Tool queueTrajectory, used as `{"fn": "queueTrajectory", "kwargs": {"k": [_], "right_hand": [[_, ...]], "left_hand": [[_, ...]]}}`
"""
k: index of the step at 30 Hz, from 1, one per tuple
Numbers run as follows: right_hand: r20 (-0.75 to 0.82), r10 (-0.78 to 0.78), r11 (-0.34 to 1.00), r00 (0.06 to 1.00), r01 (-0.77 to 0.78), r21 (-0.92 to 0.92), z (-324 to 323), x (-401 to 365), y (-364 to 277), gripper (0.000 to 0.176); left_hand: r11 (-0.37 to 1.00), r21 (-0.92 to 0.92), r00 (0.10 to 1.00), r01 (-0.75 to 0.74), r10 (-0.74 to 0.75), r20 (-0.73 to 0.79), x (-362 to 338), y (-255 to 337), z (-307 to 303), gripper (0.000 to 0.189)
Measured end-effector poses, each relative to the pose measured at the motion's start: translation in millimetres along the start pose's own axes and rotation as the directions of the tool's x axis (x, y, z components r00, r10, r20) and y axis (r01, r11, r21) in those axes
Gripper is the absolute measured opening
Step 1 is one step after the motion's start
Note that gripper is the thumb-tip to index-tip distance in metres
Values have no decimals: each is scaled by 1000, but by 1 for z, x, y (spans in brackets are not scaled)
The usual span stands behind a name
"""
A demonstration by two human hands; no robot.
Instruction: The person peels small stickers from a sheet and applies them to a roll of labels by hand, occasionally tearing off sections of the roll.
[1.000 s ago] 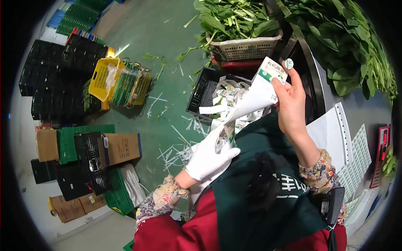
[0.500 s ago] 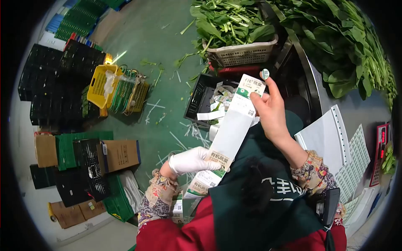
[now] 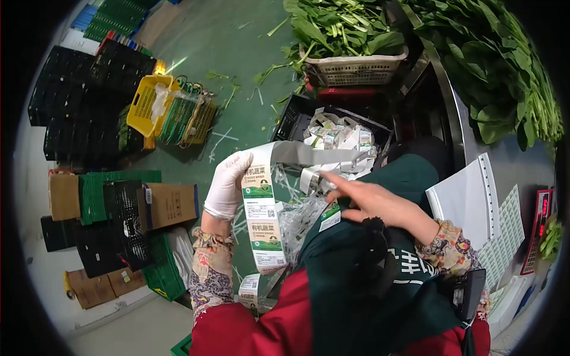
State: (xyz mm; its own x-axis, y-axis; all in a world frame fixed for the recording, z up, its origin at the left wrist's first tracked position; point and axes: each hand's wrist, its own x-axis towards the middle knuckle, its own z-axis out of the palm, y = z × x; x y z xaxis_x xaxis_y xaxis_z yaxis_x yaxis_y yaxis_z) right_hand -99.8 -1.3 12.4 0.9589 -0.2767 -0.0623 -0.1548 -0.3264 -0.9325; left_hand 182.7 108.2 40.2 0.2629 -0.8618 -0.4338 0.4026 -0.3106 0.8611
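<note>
My left hand (image 3: 228, 183), in a white glove, is closed on the edge of a strip of printed labels (image 3: 265, 228). The strip hangs below the hand, with green bands, dark characters and small square codes on white. From its top, a grey-looking blurred stretch runs right, toward the black crate. Bare, my right hand (image 3: 377, 203) lies low over the dark green apron (image 3: 409, 178), fingers stretched out and apart. Just under its fingertips is a green-and-white label piece (image 3: 330, 217). A further label length (image 3: 249, 292) shows by my left sleeve.
A black crate (image 3: 291, 113) holds crumpled label strips. Behind it stands a basket (image 3: 356, 70) of leafy greens. On the right, a metal table carries greens (image 3: 487, 77), label sheets (image 3: 502, 237) and a red-display device (image 3: 537, 231). Stacked crates (image 3: 77, 107) and scraps lie left.
My left hand has risen and moved left with the strip, which now hangs down instead of stretching between both hands. My right hand has let go of the strip's upper end and dropped toward the apron.
</note>
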Motion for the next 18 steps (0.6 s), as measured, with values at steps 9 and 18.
{"fn": "queueTrajectory", "kwargs": {"k": [9,18], "right_hand": [[-294,233,947,927,-147,286,28,10,17,52],[-840,-122,964,529,264,26,-5,16,-23,44]], "left_hand": [[996,19,995,82,-83,58,-8,-17,8,35],[774,633,977,-3,-133,168,17,-38,69,27]]}}
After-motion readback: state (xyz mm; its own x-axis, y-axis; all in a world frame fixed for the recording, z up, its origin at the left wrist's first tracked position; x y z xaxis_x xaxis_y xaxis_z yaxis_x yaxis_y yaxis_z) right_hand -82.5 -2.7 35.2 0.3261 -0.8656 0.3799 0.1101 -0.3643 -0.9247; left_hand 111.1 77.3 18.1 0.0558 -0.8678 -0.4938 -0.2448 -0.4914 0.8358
